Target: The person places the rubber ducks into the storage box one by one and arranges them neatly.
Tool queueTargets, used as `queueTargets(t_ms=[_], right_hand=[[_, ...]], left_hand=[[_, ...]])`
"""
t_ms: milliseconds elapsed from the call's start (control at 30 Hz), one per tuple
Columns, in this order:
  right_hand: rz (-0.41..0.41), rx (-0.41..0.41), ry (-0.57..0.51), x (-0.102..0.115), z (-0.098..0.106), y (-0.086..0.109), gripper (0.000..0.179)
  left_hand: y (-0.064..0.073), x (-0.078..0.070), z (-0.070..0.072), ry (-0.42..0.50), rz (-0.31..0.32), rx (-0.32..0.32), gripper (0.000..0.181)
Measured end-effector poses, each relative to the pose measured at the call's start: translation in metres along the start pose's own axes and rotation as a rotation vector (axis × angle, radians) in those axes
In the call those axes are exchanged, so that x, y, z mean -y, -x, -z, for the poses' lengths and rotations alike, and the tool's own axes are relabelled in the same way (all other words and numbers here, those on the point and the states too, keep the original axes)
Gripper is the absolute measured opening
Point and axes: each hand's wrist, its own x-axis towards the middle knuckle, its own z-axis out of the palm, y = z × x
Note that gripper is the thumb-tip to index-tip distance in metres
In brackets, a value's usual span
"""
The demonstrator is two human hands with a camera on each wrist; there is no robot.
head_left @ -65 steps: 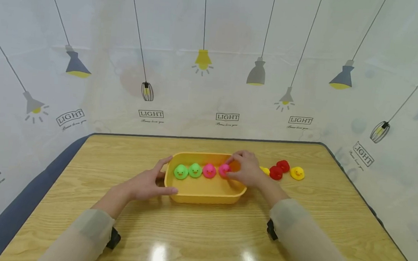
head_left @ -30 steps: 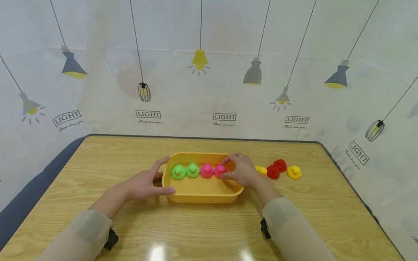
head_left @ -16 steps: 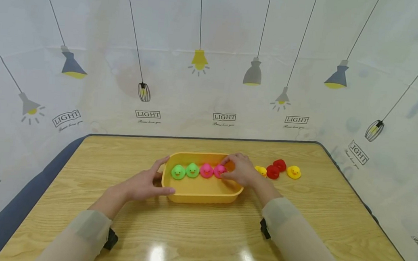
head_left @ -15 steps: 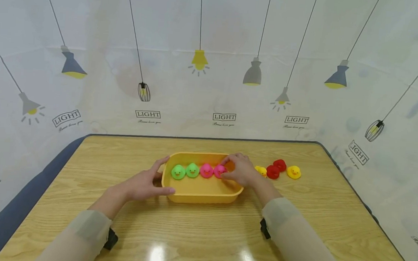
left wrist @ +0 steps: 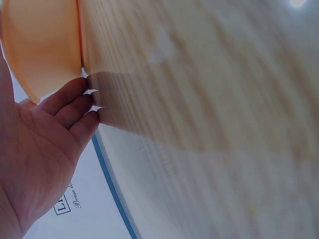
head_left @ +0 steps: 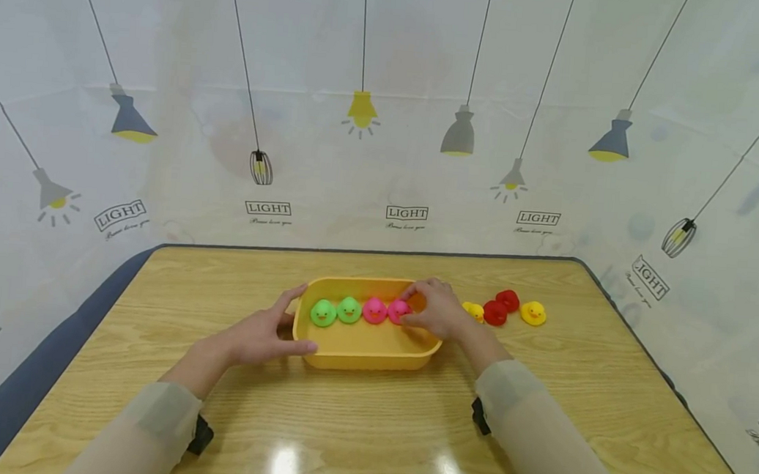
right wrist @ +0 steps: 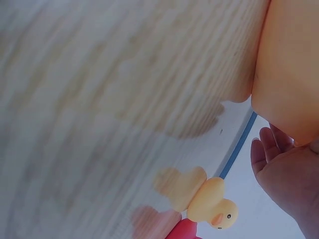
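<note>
A yellow plastic tub (head_left: 364,359) stands on the table, and in it several rubber ducks line up side by side. From the left come a green duck (head_left: 323,313), a second green duck (head_left: 349,310), a pink duck (head_left: 375,311) and another pink duck (head_left: 398,311). My right hand (head_left: 439,311) reaches over the tub's right end and pinches that last pink duck, partly covering it. My left hand (head_left: 263,337) grips the tub's left end, thumb over the front rim and index finger at the back corner. Its other fingers (left wrist: 75,107) touch the table beside the tub.
Right of the tub lie a yellow duck (head_left: 474,311), two red ducks, one nearer (head_left: 496,313) and one farther (head_left: 508,300), and another yellow duck (head_left: 533,313). A lamp-printed curtain (head_left: 327,226) hangs behind the wooden table (head_left: 366,427).
Since the oldest frame, my right hand has slid its pink duck slightly left, closer to the other pink one. The view has shifted a little. Over the last second nothing visibly moves.
</note>
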Motion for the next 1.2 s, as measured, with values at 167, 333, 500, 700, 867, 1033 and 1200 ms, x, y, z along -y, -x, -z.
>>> queueTargets(t_ms=[167,333,500,700,867,1033,1200], right_hand=[[-0.002,-0.001,-0.005,-0.001,-0.001,-0.001,0.036],[0.003,-0.004,-0.008,0.000,0.000,-0.001,0.036],[0.013,-0.023,-0.015,-0.001,-0.001,-0.001,0.038],[0.073,-0.112,-0.026,-0.004,-0.001,0.004,0.042],[0.170,-0.199,-0.019,-0.004,0.010,0.013,0.035],[0.201,-0.206,-0.089,-0.009,0.027,0.027,0.034],[0.182,-0.188,-0.119,-0.023,0.042,0.045,0.034]], left_hand=[[0.000,-0.001,0.000,0.000,0.007,0.003,0.122],[0.000,-0.001,0.001,-0.002,0.011,0.003,0.122],[0.000,0.000,0.001,0.004,0.010,0.002,0.122],[0.000,0.001,0.000,-0.001,0.004,0.000,0.122],[-0.001,0.001,-0.001,-0.008,0.004,-0.001,0.122],[-0.002,0.002,-0.001,-0.017,0.007,-0.002,0.122],[-0.002,0.002,0.000,-0.027,0.014,0.001,0.122]])
